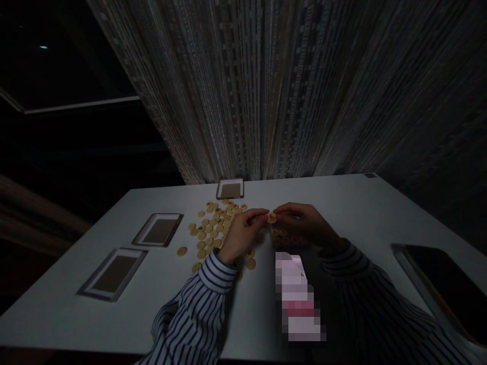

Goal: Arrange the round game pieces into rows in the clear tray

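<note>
Disc (271,218), round and red-marked, sat between my left hand (241,232) and right hand (310,222), fingertips of both pinching its edges; neither was clearly nearer; grouped discs (280,233) lay on its near side.

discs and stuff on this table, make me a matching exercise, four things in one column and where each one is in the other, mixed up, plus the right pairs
1. disc with a red mark
2. pile of discs
3. pixelated item
4. curtain

A. behind the table
B. on the table, between the striped sleeves
C. at the fingertips, between the two hands
D. on the table, mostly left of the hands

Pairs: 1-C, 2-D, 3-B, 4-A
</note>
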`<state>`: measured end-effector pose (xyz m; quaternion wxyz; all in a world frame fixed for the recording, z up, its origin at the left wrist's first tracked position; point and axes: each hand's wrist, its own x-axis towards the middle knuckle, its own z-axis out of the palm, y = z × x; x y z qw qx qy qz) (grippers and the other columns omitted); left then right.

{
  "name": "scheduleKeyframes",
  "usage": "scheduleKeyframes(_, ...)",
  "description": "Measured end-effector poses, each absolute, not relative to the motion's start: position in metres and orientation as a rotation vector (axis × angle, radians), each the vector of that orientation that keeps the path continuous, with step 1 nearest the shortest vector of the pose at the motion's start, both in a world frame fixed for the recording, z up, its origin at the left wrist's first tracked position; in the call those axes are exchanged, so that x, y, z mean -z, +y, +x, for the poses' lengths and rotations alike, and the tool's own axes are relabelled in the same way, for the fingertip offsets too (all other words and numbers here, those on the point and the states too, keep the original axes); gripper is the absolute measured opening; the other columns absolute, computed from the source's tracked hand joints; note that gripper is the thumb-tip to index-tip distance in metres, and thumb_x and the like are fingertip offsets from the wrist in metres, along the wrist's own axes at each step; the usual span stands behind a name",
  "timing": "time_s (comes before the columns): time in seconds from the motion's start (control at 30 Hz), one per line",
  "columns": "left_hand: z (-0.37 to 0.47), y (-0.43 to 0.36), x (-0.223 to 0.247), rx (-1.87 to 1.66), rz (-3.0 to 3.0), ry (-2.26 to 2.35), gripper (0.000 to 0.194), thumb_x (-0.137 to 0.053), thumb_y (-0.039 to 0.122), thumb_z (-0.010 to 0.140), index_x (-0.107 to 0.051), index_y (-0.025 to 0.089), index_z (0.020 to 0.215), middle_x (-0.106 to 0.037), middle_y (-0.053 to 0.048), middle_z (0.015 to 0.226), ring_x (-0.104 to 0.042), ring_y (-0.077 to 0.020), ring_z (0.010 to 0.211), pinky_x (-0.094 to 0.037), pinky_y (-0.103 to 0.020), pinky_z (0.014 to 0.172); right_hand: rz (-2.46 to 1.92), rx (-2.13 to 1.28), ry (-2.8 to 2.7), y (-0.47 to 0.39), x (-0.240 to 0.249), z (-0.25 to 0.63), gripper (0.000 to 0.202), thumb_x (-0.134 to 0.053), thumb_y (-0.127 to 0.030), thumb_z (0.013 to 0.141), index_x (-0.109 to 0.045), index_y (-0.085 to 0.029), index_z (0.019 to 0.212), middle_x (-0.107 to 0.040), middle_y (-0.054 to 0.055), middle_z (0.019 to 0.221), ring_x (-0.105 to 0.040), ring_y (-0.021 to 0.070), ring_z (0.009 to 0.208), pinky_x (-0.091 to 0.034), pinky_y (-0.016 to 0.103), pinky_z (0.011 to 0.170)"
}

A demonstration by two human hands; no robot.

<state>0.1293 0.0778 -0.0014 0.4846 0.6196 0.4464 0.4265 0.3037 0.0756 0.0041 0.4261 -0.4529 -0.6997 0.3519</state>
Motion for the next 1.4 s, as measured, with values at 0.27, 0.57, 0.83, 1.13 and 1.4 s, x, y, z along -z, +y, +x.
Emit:
scheduleKeyframes(0.27,0.140,0.071,0.005,-1.041,1.405,1.140,0.019,-0.059,0.022,0.075,-0.068,0.014,0.090,-0.066,-0.001,0.068,-0.057,-0.0097,0.058,-0.043,-0.019,0.049,-1.152,-0.851,-1.751,0.072,0.006,0.310,0.022,-0.061,-0.035,0.076,-0.067,-0.017,0.087,-0.071,0.005,0.083,-0.066,0.0158,0.076,-0.053,0.029,0.069)
scheduleKeyframes(0.57,0.150,0.070,0.015,-1.129,1.316,1.139,0.019,-0.063,0.024,0.072,-0.069,0.014,0.087,-0.070,-0.004,0.077,-0.062,-0.0132,0.068,-0.050,-0.023,0.060,-1.139,-0.639,-1.902,0.067,0.017,0.319,0.025,-0.056,-0.035,0.082,-0.066,-0.018,0.098,-0.071,0.006,0.093,-0.064,0.0165,0.084,-0.052,0.030,0.073)
scheduleKeyframes(0.83,0.155,0.071,0.028,-1.137,1.246,1.076,0.018,-0.063,0.025,0.072,-0.069,0.016,0.086,-0.070,-0.004,0.083,-0.063,-0.0142,0.073,-0.050,-0.025,0.062,-1.090,-0.379,-2.067,0.065,0.018,0.321,0.023,-0.050,-0.031,0.087,-0.065,-0.021,0.100,-0.070,0.006,0.093,-0.063,0.0173,0.083,-0.048,0.033,0.073)
scheduleKeyframes(1.13,0.159,0.068,0.032,-1.146,1.311,1.086,0.013,-0.062,0.020,0.073,-0.071,0.014,0.081,-0.072,-0.005,0.079,-0.065,-0.0147,0.073,-0.052,-0.025,0.068,-1.086,-0.190,-2.187,0.065,0.018,0.321,0.033,-0.042,-0.039,0.090,-0.068,-0.020,0.082,-0.069,0.004,0.071,-0.058,0.0129,0.061,-0.041,0.027,0.057)
scheduleKeyframes(1.4,0.161,0.069,0.036,-1.145,1.296,1.063,0.014,-0.061,0.018,0.074,-0.071,0.014,0.083,-0.073,-0.006,0.080,-0.066,-0.0147,0.072,-0.053,-0.026,0.067,-1.051,-0.132,-2.270,0.069,0.027,0.328,0.033,-0.038,-0.039,0.090,-0.065,-0.022,0.097,-0.069,0.002,0.075,-0.059,0.0144,0.067,-0.041,0.029,0.060)
